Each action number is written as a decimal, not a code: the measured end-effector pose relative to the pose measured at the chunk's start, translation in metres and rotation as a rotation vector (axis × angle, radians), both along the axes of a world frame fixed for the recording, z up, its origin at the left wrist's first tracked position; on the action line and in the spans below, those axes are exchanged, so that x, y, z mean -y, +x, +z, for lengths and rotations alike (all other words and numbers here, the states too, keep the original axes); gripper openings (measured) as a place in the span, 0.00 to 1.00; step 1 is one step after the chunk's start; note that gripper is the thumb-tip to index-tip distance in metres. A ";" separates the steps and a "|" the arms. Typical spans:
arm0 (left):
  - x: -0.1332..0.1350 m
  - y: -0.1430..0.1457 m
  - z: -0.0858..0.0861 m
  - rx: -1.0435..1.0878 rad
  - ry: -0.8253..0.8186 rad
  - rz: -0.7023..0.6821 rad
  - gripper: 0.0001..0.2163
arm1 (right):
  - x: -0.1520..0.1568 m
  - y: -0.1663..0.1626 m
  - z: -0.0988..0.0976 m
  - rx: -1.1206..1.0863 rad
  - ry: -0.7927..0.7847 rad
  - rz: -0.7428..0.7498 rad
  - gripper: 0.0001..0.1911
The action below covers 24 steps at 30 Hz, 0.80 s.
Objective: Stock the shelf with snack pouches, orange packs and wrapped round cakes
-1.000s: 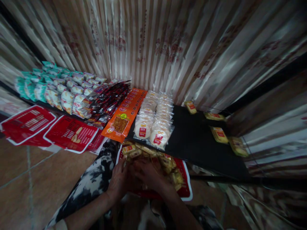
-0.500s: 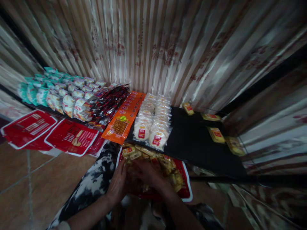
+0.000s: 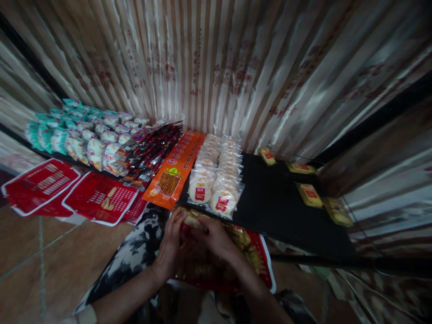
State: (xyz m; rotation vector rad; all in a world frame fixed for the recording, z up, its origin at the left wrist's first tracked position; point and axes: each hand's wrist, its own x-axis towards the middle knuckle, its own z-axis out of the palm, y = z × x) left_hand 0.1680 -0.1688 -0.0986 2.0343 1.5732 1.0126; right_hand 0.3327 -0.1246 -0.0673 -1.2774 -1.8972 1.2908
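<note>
My left hand point(image 3: 171, 240) and my right hand point(image 3: 216, 236) are close together over an open red bag point(image 3: 267, 263) between my legs. Their curled fingers hold a small wrapped snack packet point(image 3: 193, 223), pale on top with some red, partly covered by the fingers. Below and beside my right hand, more yellow wrapped packets point(image 3: 249, 249) fill the bag. Just beyond the hands, two rows of clear-wrapped round white crackers point(image 3: 224, 198) stand on a black shelf point(image 3: 270, 198).
Four yellow packets lie spread at the shelf's right, one being a packet point(image 3: 308, 194). Left of the crackers are an orange snack bag point(image 3: 168, 180), dark red packets point(image 3: 155, 146) and white-and-green packets point(image 3: 74, 135). Red bags point(image 3: 101, 198) hang in front. A striped curtain point(image 3: 209, 67) stands behind.
Both hands have risen slightly out of the pile in the bag, now with a small packet showing between their fingers. The view has shifted a little; the shelf goods stay put.
</note>
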 end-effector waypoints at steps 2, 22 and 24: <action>-0.008 0.002 0.009 0.102 -0.042 0.114 0.26 | -0.006 0.002 0.004 -0.135 -0.051 -0.069 0.17; -0.041 0.033 0.043 1.056 -0.425 0.456 0.22 | -0.011 0.001 0.012 -0.549 -0.148 -0.290 0.18; -0.035 0.034 0.039 0.988 -0.456 0.411 0.19 | -0.009 0.001 0.015 -0.468 -0.102 -0.312 0.16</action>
